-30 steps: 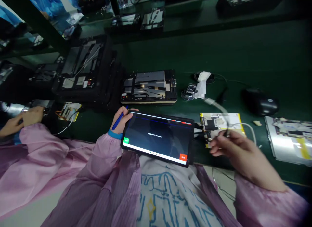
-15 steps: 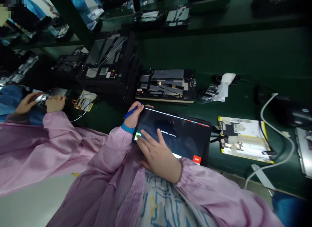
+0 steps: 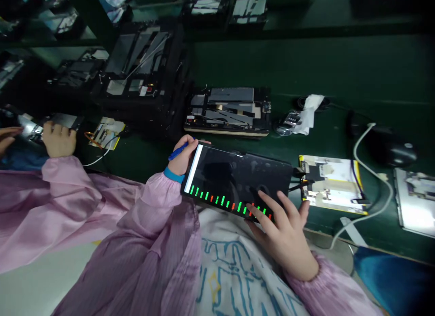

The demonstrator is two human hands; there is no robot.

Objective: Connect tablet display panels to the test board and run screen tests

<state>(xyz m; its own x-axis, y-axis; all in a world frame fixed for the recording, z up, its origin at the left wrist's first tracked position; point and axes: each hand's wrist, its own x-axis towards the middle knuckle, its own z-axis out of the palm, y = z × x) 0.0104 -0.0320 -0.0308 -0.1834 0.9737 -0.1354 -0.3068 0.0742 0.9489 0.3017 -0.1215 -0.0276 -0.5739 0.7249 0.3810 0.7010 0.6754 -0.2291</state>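
A tablet (image 3: 224, 171) with a dark screen lies tilted in front of me, a column of green and red marks along its lower edge and a white band at its left. My left hand (image 3: 180, 160) grips its left end, with a blue pen (image 3: 177, 151) also tucked in the fingers. Over the lower right of the screen, my right hand (image 3: 283, 230) has its fingers spread, fingertips at or just above the glass. Short black leads run from the tablet's right end to a yellow-edged battery pack (image 3: 335, 180) on the bench.
Behind the tablet stands a stack of opened device housings (image 3: 227, 110), with a taller black stack (image 3: 139, 67) to its left. At right are a white cable (image 3: 377, 173), a black scanner-like device (image 3: 390, 146) and a silver panel (image 3: 416, 200). A co-worker's hands (image 3: 59, 139) work at far left.
My right hand has moved from the screen's lower left to its lower right. The screen has switched from a mostly dark page with green and red corner boxes to rows of coloured marks.
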